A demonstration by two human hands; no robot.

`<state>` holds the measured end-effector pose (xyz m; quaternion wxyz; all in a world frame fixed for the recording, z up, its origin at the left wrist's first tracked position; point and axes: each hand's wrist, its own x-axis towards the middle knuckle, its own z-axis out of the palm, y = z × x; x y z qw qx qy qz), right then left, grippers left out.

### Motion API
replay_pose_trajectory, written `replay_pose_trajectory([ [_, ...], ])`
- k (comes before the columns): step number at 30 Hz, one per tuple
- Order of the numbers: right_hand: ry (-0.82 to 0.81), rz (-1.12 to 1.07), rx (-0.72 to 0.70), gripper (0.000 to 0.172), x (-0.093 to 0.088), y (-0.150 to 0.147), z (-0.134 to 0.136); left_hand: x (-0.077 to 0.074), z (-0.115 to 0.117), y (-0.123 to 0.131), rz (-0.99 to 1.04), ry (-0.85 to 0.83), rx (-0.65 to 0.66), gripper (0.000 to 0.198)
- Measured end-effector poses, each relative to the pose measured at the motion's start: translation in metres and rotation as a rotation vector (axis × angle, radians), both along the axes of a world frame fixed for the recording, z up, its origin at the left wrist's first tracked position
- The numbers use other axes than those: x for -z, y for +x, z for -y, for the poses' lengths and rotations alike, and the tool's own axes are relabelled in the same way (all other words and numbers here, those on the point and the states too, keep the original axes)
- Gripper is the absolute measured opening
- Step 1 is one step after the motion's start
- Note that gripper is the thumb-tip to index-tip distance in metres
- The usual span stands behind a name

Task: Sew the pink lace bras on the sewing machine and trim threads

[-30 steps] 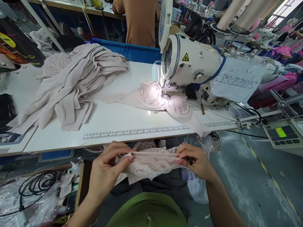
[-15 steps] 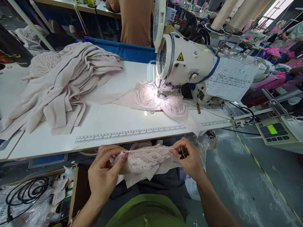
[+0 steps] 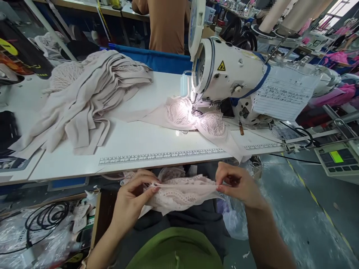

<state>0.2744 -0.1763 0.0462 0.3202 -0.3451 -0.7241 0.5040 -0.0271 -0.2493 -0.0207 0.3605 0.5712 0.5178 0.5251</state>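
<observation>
Between my two hands a pale pink lace bra (image 3: 182, 196) is stretched sideways, just below the table's front edge. My left hand (image 3: 134, 200) pinches its left end between thumb and fingers. With thumb and forefinger, my right hand (image 3: 235, 185) grips the right end of its edge. Above it on the table, a second bra (image 3: 211, 124) lies under the needle area of a white sewing machine (image 3: 227, 73), lit by the machine's lamp. Some lace cloth (image 3: 171, 173) shows behind the held bra, partly hidden.
A heap of pale pink bra pieces (image 3: 92, 93) lies on the left of the white table (image 3: 146, 140). A ruler strip (image 3: 162, 157) runs along the front edge. At lower left is a box with a coiled black cable (image 3: 46, 220). A person in brown (image 3: 168, 26) is beyond.
The view has shifted slightly left. My right hand has moved a little away from my left, and the bra's edge between them looks straighter and tauter. The bra at the machine stays put.
</observation>
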Motion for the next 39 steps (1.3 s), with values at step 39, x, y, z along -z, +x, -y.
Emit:
replay_pose_trajectory([
  [39,-0.062,-0.129,0.088,0.025,0.014,-0.041,0.011,-0.038,-0.018,0.057,0.016,-0.118,0.398,0.023],
])
